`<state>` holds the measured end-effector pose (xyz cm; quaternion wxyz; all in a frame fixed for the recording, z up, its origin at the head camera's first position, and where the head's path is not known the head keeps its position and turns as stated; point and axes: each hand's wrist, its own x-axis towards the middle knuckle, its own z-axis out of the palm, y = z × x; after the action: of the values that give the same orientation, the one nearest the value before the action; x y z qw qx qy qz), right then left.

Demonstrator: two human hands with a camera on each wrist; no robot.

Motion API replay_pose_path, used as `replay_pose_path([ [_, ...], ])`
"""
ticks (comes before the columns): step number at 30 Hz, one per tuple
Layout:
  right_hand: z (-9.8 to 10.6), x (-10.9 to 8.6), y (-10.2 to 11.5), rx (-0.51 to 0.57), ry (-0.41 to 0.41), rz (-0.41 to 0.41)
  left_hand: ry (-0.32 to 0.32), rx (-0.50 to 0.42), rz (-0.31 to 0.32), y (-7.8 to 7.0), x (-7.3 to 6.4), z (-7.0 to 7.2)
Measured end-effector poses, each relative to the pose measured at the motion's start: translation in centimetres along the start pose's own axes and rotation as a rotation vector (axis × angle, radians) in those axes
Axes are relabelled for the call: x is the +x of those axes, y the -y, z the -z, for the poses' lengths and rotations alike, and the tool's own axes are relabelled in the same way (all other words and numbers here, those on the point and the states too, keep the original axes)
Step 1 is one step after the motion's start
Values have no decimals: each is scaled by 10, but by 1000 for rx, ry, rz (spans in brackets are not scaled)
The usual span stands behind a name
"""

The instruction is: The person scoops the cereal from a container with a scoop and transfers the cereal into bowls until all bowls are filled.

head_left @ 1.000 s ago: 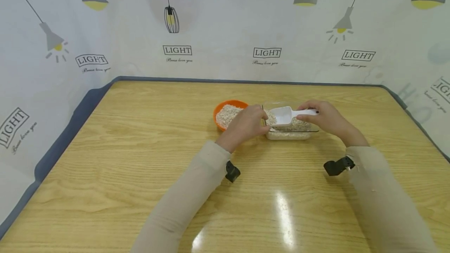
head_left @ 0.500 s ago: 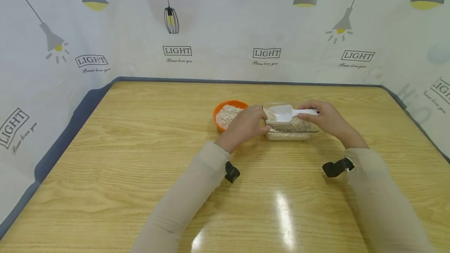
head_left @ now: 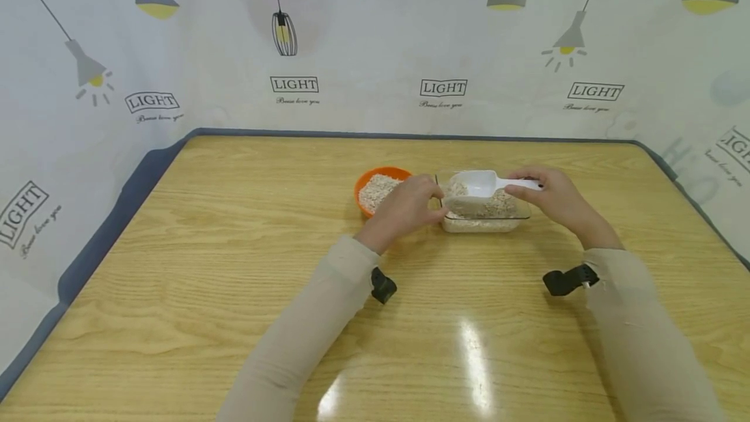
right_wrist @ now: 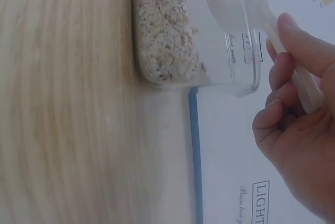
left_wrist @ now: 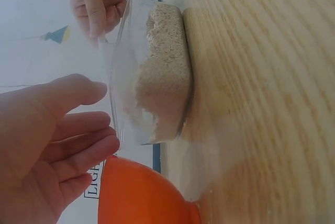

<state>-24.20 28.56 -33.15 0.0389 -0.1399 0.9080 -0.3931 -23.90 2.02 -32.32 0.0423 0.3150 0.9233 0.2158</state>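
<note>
My right hand (head_left: 551, 193) grips the handle of a white scoop (head_left: 482, 183) by its thumb and curled fingers. The scoop's bowl is over a clear glass container (head_left: 486, 225) of rolled oats (right_wrist: 163, 35), with pale oats (head_left: 458, 189) at its mouth. My left hand (head_left: 408, 206) is at the container's left end, its thumb and fingers spread at the rim in the left wrist view; whether they touch the glass is hard to tell. An orange bowl (left_wrist: 138, 192) of oats stands just left of the container, partly hidden behind the left hand in the head view.
The wood-grain table (head_left: 234, 266) bears the bowl and the container in its back half. Behind it rises a pale wall covering (head_left: 363, 51) printed with lamps. Each sleeve carries a black wrist mount (head_left: 383, 286).
My right hand has moved slightly right with the scoop, whose bowl now lies nearer the container's middle. The left hand has stayed nearly still at the container's left end.
</note>
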Motion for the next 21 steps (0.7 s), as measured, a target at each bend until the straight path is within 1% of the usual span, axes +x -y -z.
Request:
replay_pose_path([
  [5,5,-6,0,18,-24,-37,-29,7,23,2,-3,3],
  [8,8,-9,1,20,-46,-45,-48,5,32,4,-4,7],
  [14,13,-12,3,-12,-94,-52,-52,-18,61,10,-8,18],
  [17,16,-13,5,-12,-113,-59,-91,-37,55,14,-9,24],
  [21,18,-14,8,14,-145,-44,-155,-22,30,21,-12,33],
])
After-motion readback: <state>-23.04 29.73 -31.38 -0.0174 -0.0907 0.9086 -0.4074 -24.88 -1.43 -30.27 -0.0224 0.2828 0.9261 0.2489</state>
